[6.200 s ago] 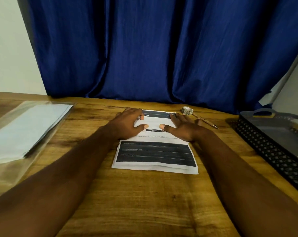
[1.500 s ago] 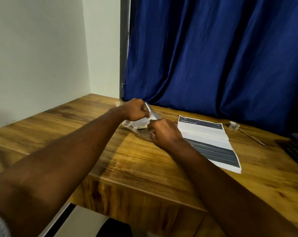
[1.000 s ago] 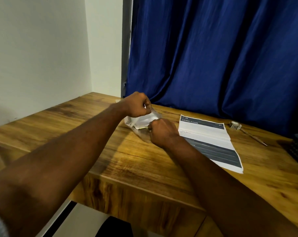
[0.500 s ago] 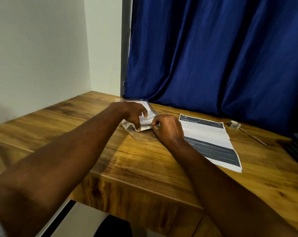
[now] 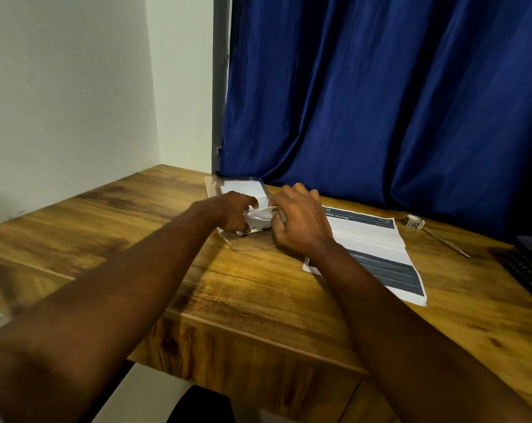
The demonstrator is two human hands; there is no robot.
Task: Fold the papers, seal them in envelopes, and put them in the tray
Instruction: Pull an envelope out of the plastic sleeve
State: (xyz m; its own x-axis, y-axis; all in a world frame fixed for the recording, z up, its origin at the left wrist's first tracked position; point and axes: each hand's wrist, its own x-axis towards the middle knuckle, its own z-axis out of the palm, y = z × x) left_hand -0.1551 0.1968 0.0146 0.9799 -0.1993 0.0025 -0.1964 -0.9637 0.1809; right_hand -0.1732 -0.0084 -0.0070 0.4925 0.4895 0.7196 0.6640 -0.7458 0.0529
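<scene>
Extracting an envelope (image 5: 260, 216) from its clear packet (image 5: 241, 187) on the worktop (image 5: 130, 227).
Left hand (image 5: 234, 210) and right hand (image 5: 301, 222) pinch it; folded paper (image 5: 374, 239) lies just beside. Next, likely: pull free, open flap.

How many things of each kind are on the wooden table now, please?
Clear pack of envelopes: 1
Printed paper pile: 1
Tape roll: 1
Pen: 1
Black tray, partly in view: 1
Total: 5
</scene>
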